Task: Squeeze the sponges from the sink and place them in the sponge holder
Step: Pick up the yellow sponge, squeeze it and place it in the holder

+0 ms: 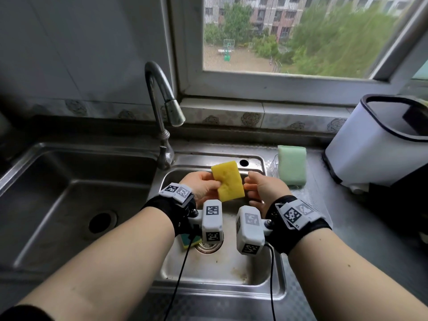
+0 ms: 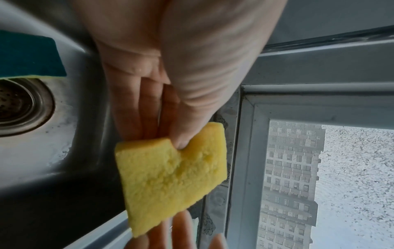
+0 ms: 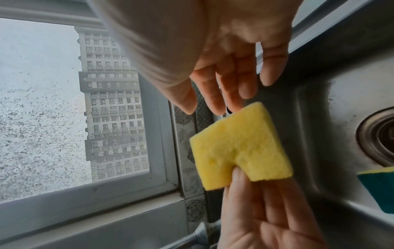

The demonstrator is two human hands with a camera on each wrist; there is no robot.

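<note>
Above the small sink [image 1: 273, 283], the left hand [image 1: 201, 185] pinches the yellow sponge [image 1: 228, 180] between thumb and fingers (thumb denting it). The right hand [image 1: 264, 188] hangs just beside the sponge, fingers loosely spread, holding nothing. A green-topped sponge [image 1: 188, 240] lies by the sink's drain.

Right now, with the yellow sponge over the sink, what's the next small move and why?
Probably bring the right hand onto the yellow sponge: only the left hand pinches it, and the right fingers hang open just short of its edge.
</note>
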